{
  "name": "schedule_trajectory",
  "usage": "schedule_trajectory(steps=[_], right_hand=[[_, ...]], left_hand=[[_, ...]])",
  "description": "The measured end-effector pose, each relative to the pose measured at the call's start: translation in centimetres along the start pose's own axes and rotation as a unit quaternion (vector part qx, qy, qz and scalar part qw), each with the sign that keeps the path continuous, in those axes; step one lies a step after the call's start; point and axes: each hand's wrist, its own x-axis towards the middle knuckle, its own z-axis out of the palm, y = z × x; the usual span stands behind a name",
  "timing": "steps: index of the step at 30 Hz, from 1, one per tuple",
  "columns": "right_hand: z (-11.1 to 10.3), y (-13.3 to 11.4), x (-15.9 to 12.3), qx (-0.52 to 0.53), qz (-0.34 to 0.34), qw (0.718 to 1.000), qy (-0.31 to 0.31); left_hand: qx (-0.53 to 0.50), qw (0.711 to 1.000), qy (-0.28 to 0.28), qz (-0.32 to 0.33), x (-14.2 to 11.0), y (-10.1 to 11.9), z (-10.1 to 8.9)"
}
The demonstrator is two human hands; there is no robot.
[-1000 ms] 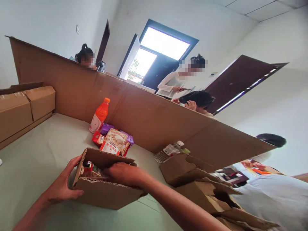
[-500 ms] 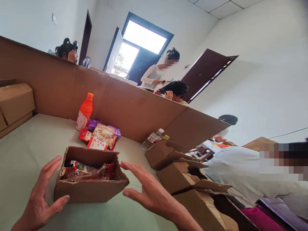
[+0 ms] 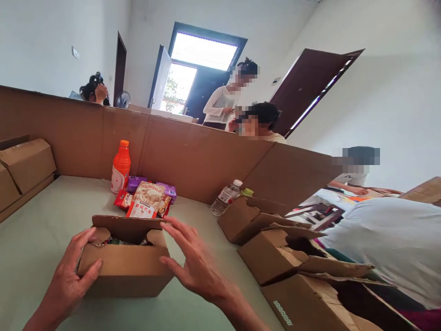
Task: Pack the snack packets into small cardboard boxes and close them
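Observation:
An open cardboard box (image 3: 127,269) stands on the pale green table in front of me, its back flap (image 3: 127,227) raised and its side flaps bent inward. Packaged items (image 3: 119,241) show a little inside; most of them are hidden. At the box's left end is my left hand (image 3: 70,266), its thumb on the front corner and its fingers along the side flap. My right hand (image 3: 193,259) is at the right end, fingers stretched and thumb apart, fingertips by the back flap's corner. Whether it touches the cardboard, I cannot tell.
Behind the box are a nut snack bag (image 3: 146,200), purple packs (image 3: 166,191) and an orange bottle (image 3: 120,165). A clear bottle (image 3: 225,197) leans near several open boxes (image 3: 268,257) at right. A cardboard partition (image 3: 182,158) closes the back. Several people are beyond it.
The side flaps have turned inward and the front now hides more of the contents. My left hand has moved in to the box; my right hand has shifted left, closer to its end.

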Motion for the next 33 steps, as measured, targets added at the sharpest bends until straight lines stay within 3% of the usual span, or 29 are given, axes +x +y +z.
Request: schedule_trajectory(steps=[2, 6, 8, 13, 17, 19, 22, 25, 29, 33], right_hand=[[0.1, -0.3, 1.3, -0.011, -0.011, 1.000, 0.016], [1.0, -1.0, 1.5, 0.003, -0.034, 0.994, -0.100], [1.5, -1.0, 0.6, -0.004, -0.031, 0.991, -0.127], [3.0, 0.6, -1.5, 0.000, -0.029, 0.993, -0.112], [4.4, 2.2, -1.8, 0.036, -0.063, 0.995, -0.068], [5.5, 2.8, -1.2, 0.047, -0.084, 0.994, -0.045], [7.9, 3.0, 0.9, 0.042, -0.078, 0.995, 0.050], [10.8, 2.3, 3.4, 0.056, -0.023, 0.986, 0.158], [15.1, 1.1, 4.3, 0.093, 0.007, 0.982, 0.164], [20.0, 1.1, 1.3, 0.101, -0.024, 0.988, 0.116]], left_hand=[[0.006, 1.000, 0.006, 0.009, -0.1, -0.1, 0.2], [0.018, 1.000, -0.010, 0.004, -0.3, -0.9, 0.5], [0.011, 0.999, -0.041, 0.029, 0.1, -1.6, 0.4], [-0.066, 0.975, -0.193, 0.090, 2.6, -3.1, -0.8], [-0.030, 0.964, -0.234, 0.123, 1.5, -1.8, -2.4], [0.014, 0.969, -0.207, 0.134, -0.8, -0.7, -2.9], [0.085, 0.986, -0.087, 0.116, -4.4, 0.1, -3.4], [0.166, 0.984, 0.020, 0.067, -5.1, -1.6, -4.5], [0.287, 0.951, 0.118, -0.015, 0.3, -7.1, -6.5], [0.328, 0.927, 0.158, -0.095, 8.7, -12.4, -6.9]])
